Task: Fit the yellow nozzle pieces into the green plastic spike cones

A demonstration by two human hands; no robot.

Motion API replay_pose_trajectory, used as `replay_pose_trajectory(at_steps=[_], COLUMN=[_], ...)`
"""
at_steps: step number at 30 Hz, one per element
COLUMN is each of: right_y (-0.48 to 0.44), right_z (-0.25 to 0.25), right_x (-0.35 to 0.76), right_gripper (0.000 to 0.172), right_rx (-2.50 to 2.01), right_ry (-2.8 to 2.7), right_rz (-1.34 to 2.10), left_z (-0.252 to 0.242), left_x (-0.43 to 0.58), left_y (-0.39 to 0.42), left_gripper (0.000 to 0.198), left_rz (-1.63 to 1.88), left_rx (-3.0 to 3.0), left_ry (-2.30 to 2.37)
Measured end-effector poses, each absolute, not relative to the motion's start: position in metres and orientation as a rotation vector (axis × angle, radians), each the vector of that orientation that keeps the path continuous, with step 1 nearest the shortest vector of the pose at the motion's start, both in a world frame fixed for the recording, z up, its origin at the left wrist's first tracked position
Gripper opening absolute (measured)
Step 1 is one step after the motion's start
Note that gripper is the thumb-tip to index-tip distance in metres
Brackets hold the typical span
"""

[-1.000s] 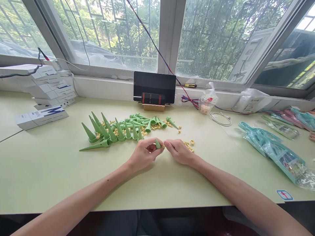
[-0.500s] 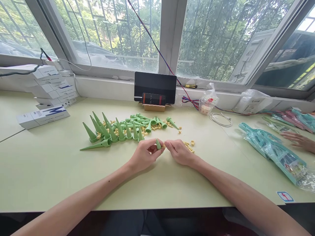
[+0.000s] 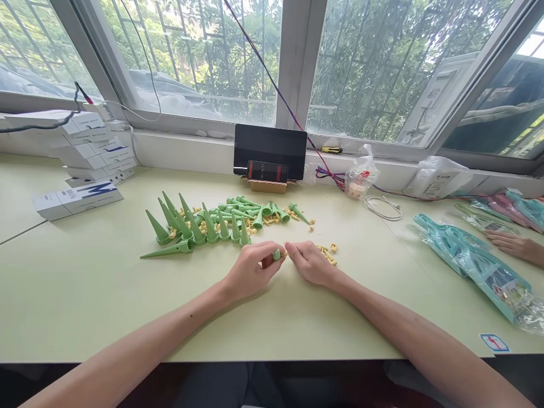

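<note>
Between the thumb and fingers of my left hand point(image 3: 251, 266) is a green plastic cone spike point(image 3: 276, 255), its tip now facing toward me. My right hand point(image 3: 310, 262) is closed right beside it, fingertips at a small yellow plastic piece point(image 3: 285, 254) that shows between the two hands; most of that piece is hidden. Several green cones point(image 3: 211, 229) stand upright beyond my left hand, with one cone point(image 3: 168, 249) lying in front of them. More green cones lie in a heap behind, among small yellow pieces point(image 3: 280, 217). A few loose yellow pieces point(image 3: 329, 256) lie just past my right hand.
A phone point(image 3: 267, 171) leans against a dark tablet point(image 3: 270, 148) at the back. White boxes point(image 3: 79, 199) are stacked at left. Bagged teal plastic items point(image 3: 471, 260) lie at right, near another person's hand point(image 3: 512, 245). A white cable point(image 3: 382, 208) lies coiled near the sill.
The green cone in my left hand has turned, from pointing up to pointing toward me. My right hand stays beside it. The other person's hand has shifted slightly.
</note>
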State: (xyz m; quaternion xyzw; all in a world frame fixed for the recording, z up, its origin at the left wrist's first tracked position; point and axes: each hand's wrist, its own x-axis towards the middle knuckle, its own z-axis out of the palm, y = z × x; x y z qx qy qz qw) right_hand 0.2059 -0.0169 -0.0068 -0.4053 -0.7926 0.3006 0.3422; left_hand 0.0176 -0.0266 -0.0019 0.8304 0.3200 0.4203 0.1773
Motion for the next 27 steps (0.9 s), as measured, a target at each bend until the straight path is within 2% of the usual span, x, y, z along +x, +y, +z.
replay_pose_trajectory(at_steps=[27], right_y=[-0.0163], right_z=[-0.0073], right_x=[0.2044], right_gripper=[0.055], right_rx=[-1.082], right_ry=[-1.908], right_rz=[1.088], left_z=[-0.0058], left_x=[0.0169], left_y=[-0.0242], left_gripper=[0.011], left_rz=[1.215], left_rx=[2.433], left_ry=[0.825])
